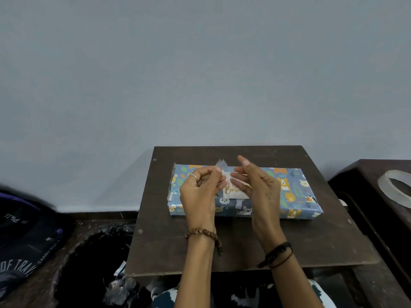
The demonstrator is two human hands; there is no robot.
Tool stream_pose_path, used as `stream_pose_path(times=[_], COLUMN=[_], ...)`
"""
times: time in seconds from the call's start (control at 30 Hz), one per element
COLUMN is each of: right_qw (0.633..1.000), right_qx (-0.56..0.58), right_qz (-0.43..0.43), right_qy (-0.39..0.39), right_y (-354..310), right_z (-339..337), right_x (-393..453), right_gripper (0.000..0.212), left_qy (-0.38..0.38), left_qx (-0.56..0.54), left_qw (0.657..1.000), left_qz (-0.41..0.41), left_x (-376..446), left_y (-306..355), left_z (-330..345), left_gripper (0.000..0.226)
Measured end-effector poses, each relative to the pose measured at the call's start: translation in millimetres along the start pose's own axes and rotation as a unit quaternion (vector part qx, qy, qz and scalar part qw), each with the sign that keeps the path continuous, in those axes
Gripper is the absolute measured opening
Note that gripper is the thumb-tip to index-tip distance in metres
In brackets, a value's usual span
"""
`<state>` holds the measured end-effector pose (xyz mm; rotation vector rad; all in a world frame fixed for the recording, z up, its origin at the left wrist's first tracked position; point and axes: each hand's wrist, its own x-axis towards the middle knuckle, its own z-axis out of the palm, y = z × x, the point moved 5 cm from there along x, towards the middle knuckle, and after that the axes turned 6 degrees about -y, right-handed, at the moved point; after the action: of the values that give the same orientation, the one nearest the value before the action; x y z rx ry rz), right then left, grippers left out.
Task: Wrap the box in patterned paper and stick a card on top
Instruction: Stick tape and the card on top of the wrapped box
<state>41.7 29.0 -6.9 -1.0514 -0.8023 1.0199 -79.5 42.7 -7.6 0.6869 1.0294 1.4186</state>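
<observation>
A flat box wrapped in blue animal-patterned paper lies on the small dark table. A white card with gold lettering is above the box's top; my hands hide most of it, so I cannot tell if it touches the paper. My left hand pinches a strip of clear tape near the card's upper edge, fingers curled. My right hand is held just right of it, fingers loosely extended over the card, its fingertips close to the tape.
A roll of clear tape rests on a dark piece of furniture at the right. A dark bag with white lettering lies at the left. A dark round bin stands beside the table. A plain wall rises behind.
</observation>
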Motion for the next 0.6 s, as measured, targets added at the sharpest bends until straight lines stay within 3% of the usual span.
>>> stream_pose_path(times=[0.27,0.4,0.53,0.6], right_qw=[0.987,0.99,0.991,0.984], right_qx=[-0.113,-0.075,-0.049,-0.065], right_qz=[-0.021,-0.004,0.003,-0.019], right_qy=[-0.11,-0.122,-0.127,-0.162], right_y=[-3.8,-2.8,-10.6,-22.7], right_z=[19.8,24.2,32.7,50.0], right_x=[4.9,-3.7,-18.7,-29.6], right_gripper=[0.008,0.009,0.009,0.006], left_qy=[-0.032,-0.081,0.001,0.044], left_qx=[0.088,0.067,0.033,0.138], left_qw=[0.995,0.994,0.998,0.983], left_qz=[0.037,0.042,0.06,0.116], left_x=[1.3,-10.0,-21.8,-28.1], left_y=[6.9,14.4,17.4,18.1], left_z=[-5.0,-10.6,-42.2,-57.1], left_gripper=[0.005,0.01,0.015,0.017])
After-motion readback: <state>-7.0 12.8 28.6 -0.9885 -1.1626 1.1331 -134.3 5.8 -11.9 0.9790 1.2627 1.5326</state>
